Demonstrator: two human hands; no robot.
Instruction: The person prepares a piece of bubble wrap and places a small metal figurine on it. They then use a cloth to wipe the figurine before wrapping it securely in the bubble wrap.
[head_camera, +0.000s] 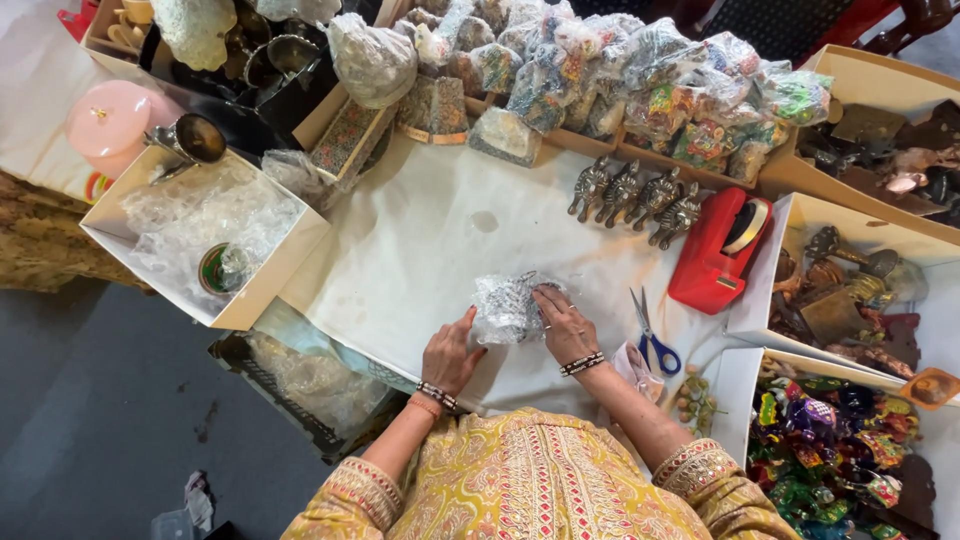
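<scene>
Head view, looking down on a white-covered table (420, 250). A small object wrapped in clear bubble wrap (508, 308) lies on the cloth near the table's front edge, its long axis running roughly from the person toward the far side, tilted slightly right. The left hand (450, 355) presses flat against the bundle's left side, fingers extended. The right hand (565, 325) rests on its right side, fingers curled onto the wrap. Blue-handled scissors (650, 335) lie just right of the right hand, blades pointing away. A red tape dispenser (715, 250) stands beyond them, beside four metal figurines (635, 197).
</scene>
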